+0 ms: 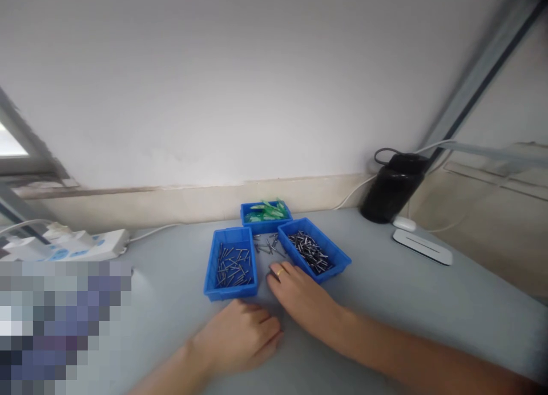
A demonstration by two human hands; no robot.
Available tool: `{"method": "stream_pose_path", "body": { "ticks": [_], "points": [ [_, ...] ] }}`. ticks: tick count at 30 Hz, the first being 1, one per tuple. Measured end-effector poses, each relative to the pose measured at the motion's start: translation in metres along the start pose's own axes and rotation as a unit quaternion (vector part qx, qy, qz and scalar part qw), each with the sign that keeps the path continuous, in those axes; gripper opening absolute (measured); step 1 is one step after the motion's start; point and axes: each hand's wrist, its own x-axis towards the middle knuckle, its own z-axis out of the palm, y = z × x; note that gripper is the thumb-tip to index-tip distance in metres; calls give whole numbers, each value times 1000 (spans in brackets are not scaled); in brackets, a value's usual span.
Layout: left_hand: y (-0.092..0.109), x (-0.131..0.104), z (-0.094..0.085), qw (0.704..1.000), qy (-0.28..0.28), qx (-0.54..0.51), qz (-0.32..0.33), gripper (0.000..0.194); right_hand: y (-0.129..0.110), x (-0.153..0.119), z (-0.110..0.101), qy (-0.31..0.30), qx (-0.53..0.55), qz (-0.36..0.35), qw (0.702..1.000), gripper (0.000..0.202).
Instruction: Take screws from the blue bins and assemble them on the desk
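My left hand (242, 333) is closed, its fingers curled under, low over the table in front of the left blue bin (231, 293). In that bin lie many thin metal pins (233, 266), like nails or rivets. My right hand (302, 295), with a ring on one finger, has its fingers bent down at the table between the two front bins. Its fingertips are hidden. Just beyond them, loose metal pins (269, 246) are scattered on the table. The right blue bin (338, 263) is heaped with similar darker metal pins (309, 251). What either hand holds is hidden.
A third blue bin (268, 226) with green-and-white pieces (268, 210) stands against the wall. At right are a black bottle (391, 189), a small white case (404, 224) and a flat white object (422, 246). A power strip (103, 244) with plugs lies at left, beside a blurred-out patch.
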Motion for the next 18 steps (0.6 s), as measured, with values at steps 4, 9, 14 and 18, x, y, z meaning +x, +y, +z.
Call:
{"method": "stream_pose_path", "body": {
  "ticks": [4, 9, 14, 18],
  "points": [
    [0, 0, 0, 1000, 1, -2, 2, 21, -1, -8, 2, 36, 5, -17, 999, 12],
    [0, 0, 0, 1000, 8, 2, 3, 23, 0, -21, 1, 21, 35, -60, 997, 7],
    [2, 0, -1, 1000, 12, 8, -9, 21, 4, -37, 0, 27, 165, -87, 982, 14],
    [8, 2, -3, 998, 10, -9, -68, 17, 6, -43, -6, 41, 342, -18, 938, 22]
  ]
}}
